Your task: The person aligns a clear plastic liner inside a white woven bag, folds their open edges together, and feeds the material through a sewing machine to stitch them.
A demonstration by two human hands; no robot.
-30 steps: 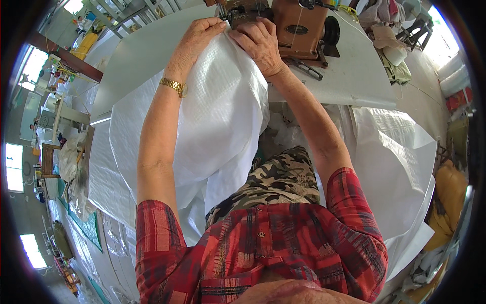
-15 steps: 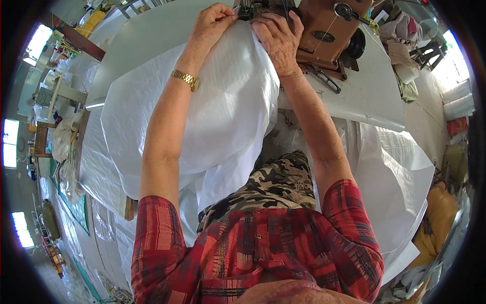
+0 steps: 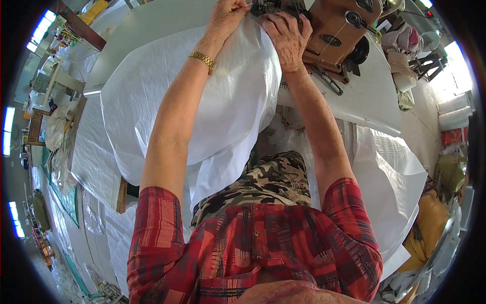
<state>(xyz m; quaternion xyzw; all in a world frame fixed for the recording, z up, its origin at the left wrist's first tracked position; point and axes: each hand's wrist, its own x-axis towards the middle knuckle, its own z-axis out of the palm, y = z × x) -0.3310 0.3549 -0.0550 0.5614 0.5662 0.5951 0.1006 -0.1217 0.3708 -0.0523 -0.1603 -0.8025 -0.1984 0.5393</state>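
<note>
A large white woven plastic sheet (image 3: pixel 187 106) lies over the table and hangs down toward my lap. At its far edge, my left hand (image 3: pixel 229 16) pinches the sheet between thumb and fingers; a gold watch (image 3: pixel 203 62) circles that wrist. Close beside it, my right hand (image 3: pixel 287 40) rests palm down at the sheet's edge, fingers somewhat bent and apart. Both hands are right by the dark needle area of a sewing machine, whose brown body (image 3: pixel 331 38) stands to the right. The exact stitching spot is partly hidden by my fingers.
A dark metal tool (image 3: pixel 330 81) lies on the table at the machine's foot. More white sheeting (image 3: pixel 387 177) hangs at the right. Cloths (image 3: pixel 402 40) are heaped at the far right, with a yellow-brown bundle (image 3: pixel 428 223) below. A wooden table edge (image 3: pixel 122 196) shows at left.
My left hand has shifted slightly up and to the right, with its arm following. The view has moved a little; my right hand stays by the needle area.
</note>
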